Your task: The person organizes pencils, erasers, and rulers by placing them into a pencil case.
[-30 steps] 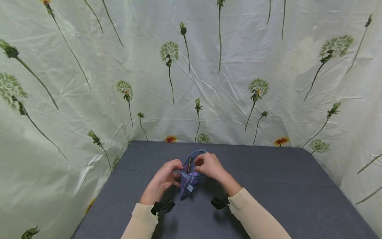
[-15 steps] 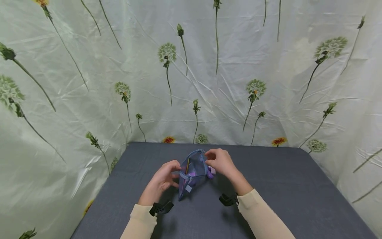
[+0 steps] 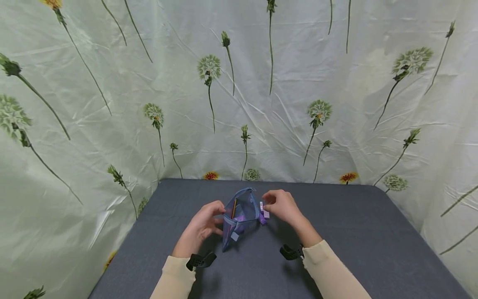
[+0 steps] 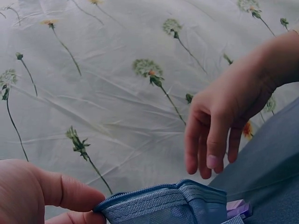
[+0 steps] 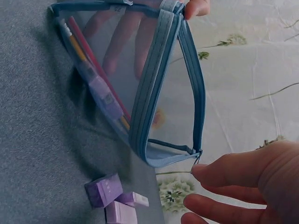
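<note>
My left hand [image 3: 208, 221] pinches the rim of a blue, see-through zip pencil case [image 5: 156, 88] between thumb and fingers, and its mouth gapes. Through the mesh a yellow pencil [image 5: 76, 44], a red stick [image 5: 86, 44] and a small purple block [image 5: 103, 95] show inside. My right hand [image 3: 284, 206] hovers to the right of the case, fingers loosely bent and nothing between them. Its thumb overlaps the zip pull in the right wrist view. Beside the case lie small purple blocks: a dark one [image 5: 103, 190], a pale one [image 5: 121, 213] and a white-ended one [image 5: 135, 199].
A dark grey cloth-covered table [image 3: 347, 241] lies under the hands. Behind it and at the sides hangs a pale curtain [image 3: 179, 74] printed with dandelions. Both wrists carry a black strap [image 3: 201, 260].
My right hand has drawn out of the pencil case and moved right, away from its mouth. Purple blocks beside the case have come into sight. The left hand keeps its pinch.
</note>
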`<action>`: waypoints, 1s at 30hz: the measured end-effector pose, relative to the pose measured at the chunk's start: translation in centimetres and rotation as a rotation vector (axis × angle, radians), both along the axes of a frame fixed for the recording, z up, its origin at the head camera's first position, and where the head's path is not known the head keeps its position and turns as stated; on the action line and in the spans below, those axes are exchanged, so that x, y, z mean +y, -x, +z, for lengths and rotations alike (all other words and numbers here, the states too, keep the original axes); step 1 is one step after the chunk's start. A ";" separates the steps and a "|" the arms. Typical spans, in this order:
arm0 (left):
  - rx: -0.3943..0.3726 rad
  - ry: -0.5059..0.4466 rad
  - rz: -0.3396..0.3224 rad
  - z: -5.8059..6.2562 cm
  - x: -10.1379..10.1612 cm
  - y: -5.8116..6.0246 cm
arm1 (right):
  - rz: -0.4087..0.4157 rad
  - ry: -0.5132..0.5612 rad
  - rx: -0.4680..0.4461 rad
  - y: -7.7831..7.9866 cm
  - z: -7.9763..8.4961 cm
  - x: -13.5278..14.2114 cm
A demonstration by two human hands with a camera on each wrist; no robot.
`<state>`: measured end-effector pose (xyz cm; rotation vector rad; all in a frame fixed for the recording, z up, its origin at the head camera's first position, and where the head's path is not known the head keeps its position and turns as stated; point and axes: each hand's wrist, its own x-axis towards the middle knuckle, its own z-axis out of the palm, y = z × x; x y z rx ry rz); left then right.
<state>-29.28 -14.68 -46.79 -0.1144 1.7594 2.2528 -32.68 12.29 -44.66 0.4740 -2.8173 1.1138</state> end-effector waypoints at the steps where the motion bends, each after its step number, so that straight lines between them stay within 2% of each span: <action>1: 0.001 0.001 0.002 0.0 0.0 0.0 | 0.000 -0.004 -0.002 0.0 -0.1 0.0; 11: -0.001 0.009 0.013 0.0 -0.2 0.0 | 0.002 -0.018 -0.049 -0.1 -2.3 -0.2; 23: -0.016 -0.003 0.034 0.2 -0.2 0.1 | 0.010 -0.044 0.009 -0.2 -4.5 -0.5; 30: -0.015 0.003 0.028 0.1 -0.3 0.1 | 0.037 0.010 0.015 -0.3 -4.8 -0.8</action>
